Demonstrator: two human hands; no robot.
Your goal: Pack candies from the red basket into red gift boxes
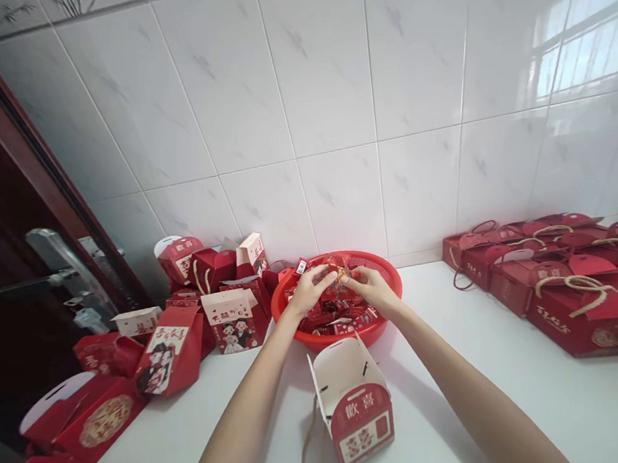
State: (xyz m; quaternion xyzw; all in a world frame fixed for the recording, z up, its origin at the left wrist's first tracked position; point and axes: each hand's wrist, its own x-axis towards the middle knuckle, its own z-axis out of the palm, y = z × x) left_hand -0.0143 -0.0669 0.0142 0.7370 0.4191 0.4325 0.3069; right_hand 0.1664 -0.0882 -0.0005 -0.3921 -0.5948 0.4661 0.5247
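Observation:
Over a round red plastic basket (388, 273), my left hand (314, 290) and my right hand (369, 288) meet with bent fingers. Between their fingertips is a small red and gold wrapped piece (341, 272), gripped from both sides. Many small red packets (339, 309) lie in the basket below. Nearer to me, between my forearms, an open red and white gift box (362, 421) stands upright on the white table, its flaps raised and a cord loop (310, 448) at its left side.
Assorted red boxes (172, 349) crowd the table's left side. Rows of closed red boxes with rope handles (588, 313) fill the right. A tiled wall (329, 111) rises behind the table, and a dark door with a metal handle (61, 265) stands at the left.

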